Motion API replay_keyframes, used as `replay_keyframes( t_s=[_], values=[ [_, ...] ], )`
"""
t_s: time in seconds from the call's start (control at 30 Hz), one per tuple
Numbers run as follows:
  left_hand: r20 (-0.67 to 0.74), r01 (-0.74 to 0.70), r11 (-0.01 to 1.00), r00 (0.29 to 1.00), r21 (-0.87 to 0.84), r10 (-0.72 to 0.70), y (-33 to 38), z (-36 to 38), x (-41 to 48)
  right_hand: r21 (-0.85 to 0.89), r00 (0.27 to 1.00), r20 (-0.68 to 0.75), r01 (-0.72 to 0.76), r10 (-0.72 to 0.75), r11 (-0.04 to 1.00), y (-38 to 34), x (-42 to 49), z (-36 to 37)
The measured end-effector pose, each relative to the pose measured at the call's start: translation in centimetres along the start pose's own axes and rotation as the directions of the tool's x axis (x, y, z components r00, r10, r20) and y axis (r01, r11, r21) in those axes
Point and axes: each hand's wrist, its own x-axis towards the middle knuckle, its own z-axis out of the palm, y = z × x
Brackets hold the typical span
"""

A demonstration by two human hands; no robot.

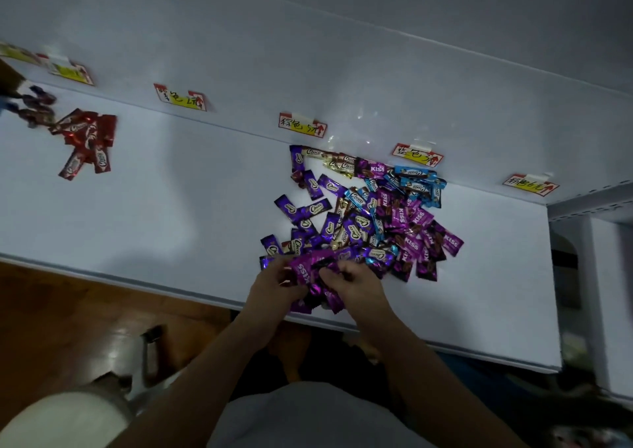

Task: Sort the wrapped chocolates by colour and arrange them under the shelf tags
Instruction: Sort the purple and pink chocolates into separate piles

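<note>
Magenta KISS chocolates (303, 271) held at the white shelf's (171, 207) near edge.
The left hand (274, 284) and right hand (358, 284) both grip them, beside the mixed pile (359, 218).

Red chocolates (87, 139); purple, magenta and blue pile (363, 214); white shelf (191, 190); yellow-red tags (302, 124).
</note>
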Motion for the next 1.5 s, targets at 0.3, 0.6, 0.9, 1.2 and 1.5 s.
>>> replay_keyframes(
  t_s=[0.3, 0.6, 0.9, 1.2, 1.5],
  values=[
    [0.103, -0.013, 1.000, 0.995, -0.027, 0.016, 2.3, -8.8, 0.7, 0.037, 0.988, -0.148, 0.053, -0.047, 0.998, -2.1, -0.4, 9.3],
    [0.072, -0.099, 0.992, 0.993, 0.072, 0.094, 4.4, -13.6, 1.6, -0.106, 0.991, -0.127, 0.021, -0.035, 0.994, -4.2, -0.9, 13.2],
    [-0.027, 0.028, 0.999, 0.999, 0.018, -0.027, 3.4, -13.3, 2.2, 0.078, 0.999, 0.035, -0.036, 0.033, 0.996, -3.7, -0.3, 12.6],
    [-0.125, 0.042, 0.992, 0.992, 0.120, -0.027, 4.6, -12.9, 2.2, 0.020, 0.997, 0.078, 0.016, -0.018, 1.000, -3.5, 1.7, 11.2],
    [-0.145, 0.051, 0.996, 0.988, -0.067, -0.060, 7.2, -11.6, 1.8, -0.013, 0.966, 0.252, 0.067, -0.062, 0.998, -6.8, 3.9, 7.9]
  ],
)
